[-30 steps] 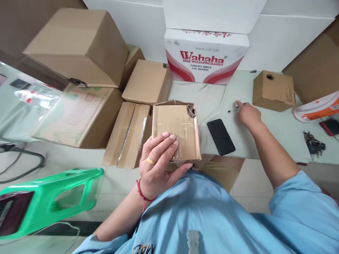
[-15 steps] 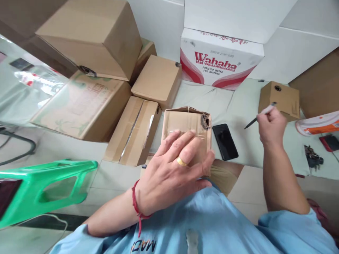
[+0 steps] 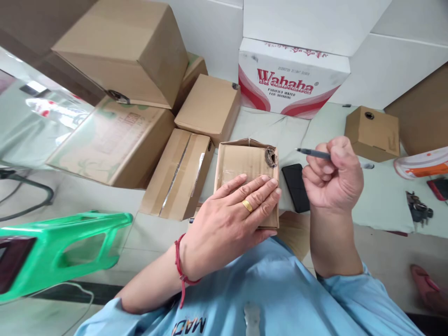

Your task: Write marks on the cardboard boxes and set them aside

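My left hand [image 3: 234,210] lies flat with fingers stretched over the near part of a small cardboard box [image 3: 238,161]. That box has a dark-edged hole [image 3: 270,158] in its far right corner, and its far edge is slightly parted. Closed around a pen [image 3: 315,153], my right hand [image 3: 332,179] is raised to the right of the box, the pen's dark tip pointing left. Just below and left of that hand, a black phone [image 3: 295,189] rests on the table, partly covered by the hand.
Cardboard boxes stand at the left, including a taped box [image 3: 177,175] and a stack [image 3: 119,56]. A white Wahaha carton [image 3: 290,81] is at the back. On the right are a small box [image 3: 373,133] and keys [image 3: 418,207]. A green stool [image 3: 70,249] stands lower left.
My right hand has moved left with the pen, from near the small right-hand box to beside the phone, and turned over. My left hand has flattened, its fingers closer together on the box.
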{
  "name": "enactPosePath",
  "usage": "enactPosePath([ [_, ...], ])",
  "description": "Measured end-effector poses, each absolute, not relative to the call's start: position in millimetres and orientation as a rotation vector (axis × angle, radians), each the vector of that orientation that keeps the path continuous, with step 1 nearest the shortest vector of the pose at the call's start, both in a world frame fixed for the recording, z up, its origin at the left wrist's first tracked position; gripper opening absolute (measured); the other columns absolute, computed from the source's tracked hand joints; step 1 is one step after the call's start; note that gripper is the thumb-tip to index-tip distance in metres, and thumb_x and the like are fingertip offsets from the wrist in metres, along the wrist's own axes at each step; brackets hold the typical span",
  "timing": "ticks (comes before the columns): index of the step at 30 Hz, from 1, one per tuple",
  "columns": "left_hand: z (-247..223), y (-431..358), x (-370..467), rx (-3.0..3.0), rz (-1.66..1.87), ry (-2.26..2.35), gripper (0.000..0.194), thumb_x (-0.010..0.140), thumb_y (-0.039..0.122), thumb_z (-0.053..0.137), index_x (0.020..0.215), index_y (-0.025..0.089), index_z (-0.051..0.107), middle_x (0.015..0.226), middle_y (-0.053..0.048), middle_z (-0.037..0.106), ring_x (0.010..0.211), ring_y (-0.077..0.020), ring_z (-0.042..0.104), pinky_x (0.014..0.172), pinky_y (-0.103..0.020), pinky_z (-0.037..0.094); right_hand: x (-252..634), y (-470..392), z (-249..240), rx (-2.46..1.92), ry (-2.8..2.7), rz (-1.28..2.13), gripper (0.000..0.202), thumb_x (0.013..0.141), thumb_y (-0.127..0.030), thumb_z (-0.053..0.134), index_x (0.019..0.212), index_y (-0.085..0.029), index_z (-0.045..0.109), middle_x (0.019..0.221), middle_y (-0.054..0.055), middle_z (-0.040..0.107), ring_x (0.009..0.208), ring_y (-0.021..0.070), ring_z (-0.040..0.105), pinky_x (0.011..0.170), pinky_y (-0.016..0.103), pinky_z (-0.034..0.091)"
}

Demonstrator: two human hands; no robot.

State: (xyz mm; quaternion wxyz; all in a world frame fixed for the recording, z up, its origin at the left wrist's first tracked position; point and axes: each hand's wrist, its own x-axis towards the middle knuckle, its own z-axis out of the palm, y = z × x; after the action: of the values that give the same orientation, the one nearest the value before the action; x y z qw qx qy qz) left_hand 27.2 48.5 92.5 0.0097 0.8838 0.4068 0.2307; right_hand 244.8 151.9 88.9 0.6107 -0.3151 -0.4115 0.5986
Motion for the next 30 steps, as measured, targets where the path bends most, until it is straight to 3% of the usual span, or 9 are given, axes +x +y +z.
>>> enactPosePath([
  [2, 92.0, 47.8, 27.6, 2.756, 0.735, 1.268, 0.052, 0.114, 0.046, 0.058, 0.151, 0.012, 0.064, 0.161, -0.008, 0.065, 0.150, -0.0250, 0.063, 0.139, -0.040, 0.028, 239.8, 146.6, 87.0, -0.818, -1.011, 1.312, 0.027, 0.087, -0.041, 0.087, 0.087, -0.024, 0.066, 0.060, -0.008, 0.053, 0.043, 0.0055, 0.030, 0.035, 0.016, 0.023],
  [4, 91.7, 47.5, 28.2, 2.754, 0.742, 1.265, 0.051, 0.114, 0.046, 0.059, 0.151, 0.012, 0.064, 0.161, -0.008, 0.065, 0.150, -0.0252, 0.062, 0.140, -0.040, 0.028, 234.7, 140.1, 83.9, -0.891, -1.113, 1.237, 0.024, 0.092, -0.042, 0.084, 0.104, -0.024, 0.074, 0.077, -0.002, 0.072, 0.046, 0.0057, 0.042, 0.036, 0.018, 0.028],
  [6, 91.3, 47.7, 28.7, 2.755, 0.751, 1.263, 0.051, 0.113, 0.046, 0.059, 0.151, 0.011, 0.064, 0.161, -0.008, 0.065, 0.150, -0.0251, 0.063, 0.139, -0.040, 0.029, 229.5, 134.7, 80.1, -0.932, -1.232, 1.137, 0.025, 0.093, -0.040, 0.083, 0.111, -0.024, 0.075, 0.090, 0.001, 0.078, 0.048, 0.0058, 0.047, 0.038, 0.019, 0.033],
  [10, 91.3, 48.3, 28.4, 2.763, 0.774, 1.262, 0.050, 0.113, 0.045, 0.060, 0.150, 0.011, 0.065, 0.159, -0.008, 0.067, 0.148, -0.0251, 0.064, 0.139, -0.040, 0.030, 218.5, 129.6, 73.3, -1.018, -1.374, 0.783, 0.014, 0.099, -0.038, 0.074, 0.101, -0.024, 0.073, 0.068, -0.005, 0.059, 0.049, 0.0077, 0.042, 0.046, 0.022, 0.038],
  [12, 91.9, 47.9, 27.8, 2.766, 0.767, 1.258, 0.051, 0.113, 0.045, 0.058, 0.150, 0.011, 0.065, 0.159, -0.009, 0.067, 0.149, -0.0253, 0.064, 0.139, -0.041, 0.030, 212.5, 128.5, 71.5, -1.043, -1.422, 0.620, 0.012, 0.102, -0.035, 0.068, 0.099, -0.024, 0.071, 0.066, -0.006, 0.053, 0.051, 0.0089, 0.044, 0.048, 0.024, 0.039],
  [20, 91.7, 46.5, 27.7, 2.773, 0.776, 1.249, 0.052, 0.114, 0.044, 0.057, 0.152, 0.009, 0.064, 0.158, -0.011, 0.067, 0.148, -0.0259, 0.064, 0.137, -0.043, 0.036, 200.2, 127.9, 67.5, -1.106, -1.566, 0.403, 0.006, 0.105, -0.030, 0.064, 0.104, -0.026, 0.068, 0.076, -0.005, 0.061, 0.059, 0.0103, 0.053, 0.059, 0.025, 0.048],
  [30, 90.1, 46.4, 27.7, 2.762, 0.806, 1.257, 0.050, 0.113, 0.043, 0.058, 0.150, 0.010, 0.065, 0.156, -0.010, 0.069, 0.147, -0.0258, 0.066, 0.138, -0.042, 0.035, 200.4, 126.3, 67.1, -1.133, -1.592, 0.392, 0.009, 0.104, -0.032, 0.064, 0.101, -0.026, 0.070, 0.074, -0.005, 0.063, 0.057, 0.0107, 0.053, 0.058, 0.024, 0.047],
])
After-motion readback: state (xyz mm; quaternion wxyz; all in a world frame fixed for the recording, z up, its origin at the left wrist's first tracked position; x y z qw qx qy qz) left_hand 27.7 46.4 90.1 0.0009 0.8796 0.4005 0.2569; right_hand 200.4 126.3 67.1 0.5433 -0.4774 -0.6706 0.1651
